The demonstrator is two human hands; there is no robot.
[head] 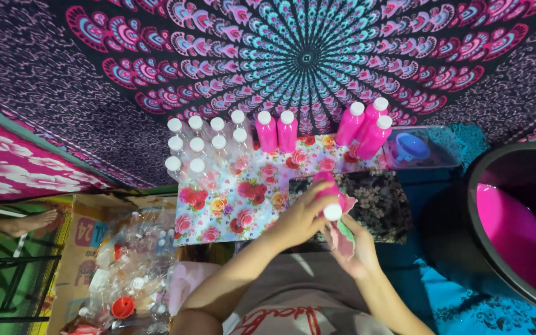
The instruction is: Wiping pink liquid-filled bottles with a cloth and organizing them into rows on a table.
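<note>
Five pink filled bottles [317, 127] stand capped at the far edge of the floral tray [218, 217], beside roughly ten empty clear bottles [203, 146] with white caps. A sixth pink bottle [329, 195] lies held over the dark floral cloth [379, 198]: left hand [302, 217] fingers wrapped around its body, right hand [348, 245] cupping a pink-green rag [344, 232] under its white cap. Judging by the rows, about a third are filled and most are left; the black tub [516, 229] holds plenty of pink liquid
</note>
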